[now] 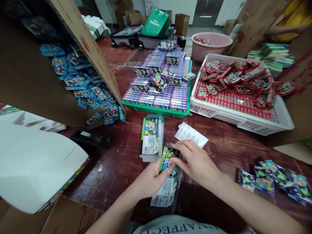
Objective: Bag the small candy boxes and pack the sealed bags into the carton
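Close to my body, my left hand [156,178] grips a flat green-and-black candy box [165,185] by its side, thumb across the front. The box carries colourful lettering and a white label at its lower end. My right hand [195,159] is at the upper end of the same box, its fingers pinching there at what looks like a clear wrapper. Just beyond lies a stack of matching flattened boxes [151,136]. A white sheet of printed labels [191,134] rests past my right fingers.
A green tray [156,110] holds rows of purple packs. Beside it stands a white crate [226,118] of red packs. Blue packs [95,91] spill from a carton at left. Loose packs [275,178] lie at right. A black tape dispenser [91,138] sits by white sheets [39,162].
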Motion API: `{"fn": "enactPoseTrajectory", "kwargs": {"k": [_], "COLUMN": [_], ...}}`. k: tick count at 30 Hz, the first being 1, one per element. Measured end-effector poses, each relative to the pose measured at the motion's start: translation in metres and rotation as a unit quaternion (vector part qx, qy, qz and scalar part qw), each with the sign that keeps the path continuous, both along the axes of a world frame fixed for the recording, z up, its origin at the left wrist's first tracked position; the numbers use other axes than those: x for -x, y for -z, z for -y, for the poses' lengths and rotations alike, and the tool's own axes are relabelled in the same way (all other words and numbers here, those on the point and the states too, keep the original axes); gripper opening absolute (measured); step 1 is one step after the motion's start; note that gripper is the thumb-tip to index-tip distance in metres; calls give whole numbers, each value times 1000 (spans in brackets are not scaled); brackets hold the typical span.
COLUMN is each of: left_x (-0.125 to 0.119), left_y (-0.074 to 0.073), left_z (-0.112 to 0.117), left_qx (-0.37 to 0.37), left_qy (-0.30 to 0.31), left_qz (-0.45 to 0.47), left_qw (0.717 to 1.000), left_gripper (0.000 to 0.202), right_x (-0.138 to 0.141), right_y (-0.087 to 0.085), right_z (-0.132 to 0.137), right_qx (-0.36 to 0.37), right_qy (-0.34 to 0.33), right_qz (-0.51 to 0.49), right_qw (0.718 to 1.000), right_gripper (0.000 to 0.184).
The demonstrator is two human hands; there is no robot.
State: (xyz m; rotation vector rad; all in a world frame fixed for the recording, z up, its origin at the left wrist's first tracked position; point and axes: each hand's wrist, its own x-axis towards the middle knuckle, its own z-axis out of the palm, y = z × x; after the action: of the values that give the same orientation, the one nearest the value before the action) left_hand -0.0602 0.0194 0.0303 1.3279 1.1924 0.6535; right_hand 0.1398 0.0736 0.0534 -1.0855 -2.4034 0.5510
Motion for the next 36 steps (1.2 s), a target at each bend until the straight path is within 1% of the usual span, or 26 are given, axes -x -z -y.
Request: {"fn": "enactPoseTrajectory", "kwargs": {"k": [2,4,6,8,11,15,16,19,21,23,24,25,26,27,28,29,30,31,32,33,34,35,36], "left_x": [0,1,2,2,-1,-17,-23,-42,-53,-62,-65,-69,-72,-75,-79,-82,-85,-88,-90,-93,-94,-96,-96], "left_y": [-3,-8,-13,-14,-9,0,0,-4,-11,-18,-20,-21,-20,-18,-14,-10,-5,-1,3,6,8,10,12], "left_z": [-2,-4,-6,-7,-9,-12,-12,-16,-19,-22,-23,-24,-24,-24,-23,-22,-20,-16,-12,-7,-1,6,13], "left_qx": [-7,-18,-27,-32,-34,-24,-21,-14,13,80,122,160,189,204,205,192,169,143,118,97,79,60,39], "left_qy": [0,9,25,40,67,146,165,211,259,315,331,333,321,293,251,195,134,73,22,-16,-41,-60,-75], "left_qz": [-8,-17,-31,-51,-84,-91,-90,-81,-45,18,44,61,67,65,61,59,62,66,68,66,59,46,26], "left_qw": [1000,1000,999,997,994,985,982,974,965,945,935,927,926,932,944,960,975,985,990,993,994,995,996], "left_gripper": [27,27,28,31,33,35,37,40,42,50,54,57,56,50,42,35,31,29,29,31,32,33,33], "right_x": [-1,-3,-5,-8,-17,-41,-49,-75,-93,-111,-119,-126,-133,-138,-141,-141,-138,-132,-123,-113,-101,-89,-78], "right_y": [-1,-3,-6,-9,-13,-20,-22,-28,-34,-41,-44,-48,-49,-48,-45,-38,-29,-18,-5,8,21,34,45], "right_z": [1,2,2,2,0,5,9,20,26,28,28,28,27,26,26,27,29,34,40,47,56,64,73], "right_qx": [-2,6,19,27,42,83,101,170,215,255,272,283,288,283,266,238,209,185,179,192,223,248,252], "right_qy": [-21,-22,4,21,13,24,15,-48,-80,-106,-126,-150,-165,-161,-126,-58,29,118,187,226,229,233,257], "right_qz": [6,-15,-47,-57,-38,10,18,40,50,37,18,-5,-26,-43,-58,-73,-93,-119,-148,-175,-190,-183,-164], "right_qw": [1000,1000,999,998,998,996,995,983,972,960,954,947,943,945,954,967,973,968,955,939,928,922,918], "right_gripper": [16,13,21,29,24,18,18,23,23,19,16,15,16,17,17,18,20,23,27,31,36,38,40]}}
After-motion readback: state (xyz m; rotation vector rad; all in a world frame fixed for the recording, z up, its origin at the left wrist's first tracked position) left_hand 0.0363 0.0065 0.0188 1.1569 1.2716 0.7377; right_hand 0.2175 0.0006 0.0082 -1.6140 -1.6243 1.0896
